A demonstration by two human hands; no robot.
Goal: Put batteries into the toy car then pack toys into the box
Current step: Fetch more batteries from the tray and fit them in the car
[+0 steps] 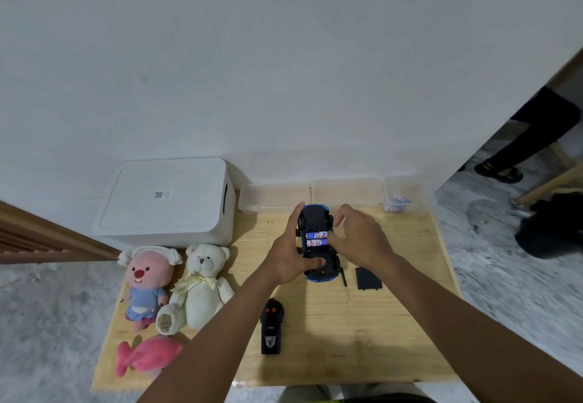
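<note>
The left hand [288,252] grips the upturned toy car [313,217], right hand [359,240] clasps its other side by the batteries [317,239], over a wooden table [378,323] on marbled floor [504,270].

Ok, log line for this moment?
left hand: holds upturned toy car | right hand: at batteries | cover: on table | box: lidded

Blue toy car [315,218] belly-up, right of white box [167,200], battery bay open, two batteries [317,239] seated side by side. Box lid shut. In front of box lie pink-faced plush [146,279], white bear [202,282], pink fish plush [148,355]; black remote [272,328] front-right of it.
</note>
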